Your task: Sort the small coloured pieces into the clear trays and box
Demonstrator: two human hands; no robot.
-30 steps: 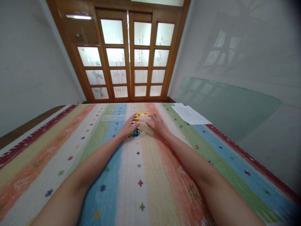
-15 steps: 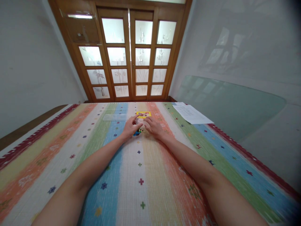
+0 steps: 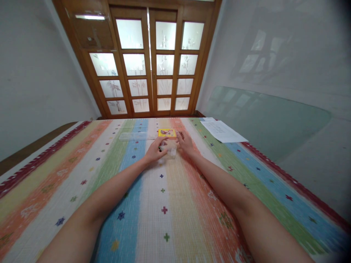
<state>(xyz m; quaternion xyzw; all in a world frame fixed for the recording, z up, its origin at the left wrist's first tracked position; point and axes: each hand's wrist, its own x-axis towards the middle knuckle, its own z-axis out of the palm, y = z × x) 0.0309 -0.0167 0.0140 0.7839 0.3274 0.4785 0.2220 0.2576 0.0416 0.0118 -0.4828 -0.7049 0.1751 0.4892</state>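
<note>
Near the far middle of the striped tablecloth, my left hand (image 3: 157,150) has its fingers round the left side of a small clear plastic box (image 3: 172,150). A dark bit shows between its fingers, too small to make out. My right hand (image 3: 185,142) is at the right of the box, its fingertips bent near the right end of a yellow card or flat box (image 3: 166,133); what they hold, if anything, is hidden. The yellow piece lies just beyond the clear box. To the left is a long clear plastic tray or lid (image 3: 133,136).
White printed sheets (image 3: 223,131) lie at the far right of the tablecloth (image 3: 153,219). A pale glass panel (image 3: 268,117) leans or hangs along the right wall. Wooden doors with glass panes (image 3: 166,65) stand beyond the table.
My right hand has moved right, away from my left. The clear box now shows between them, and the blue and green pieces seen earlier near my left fingers are mostly out of sight.
</note>
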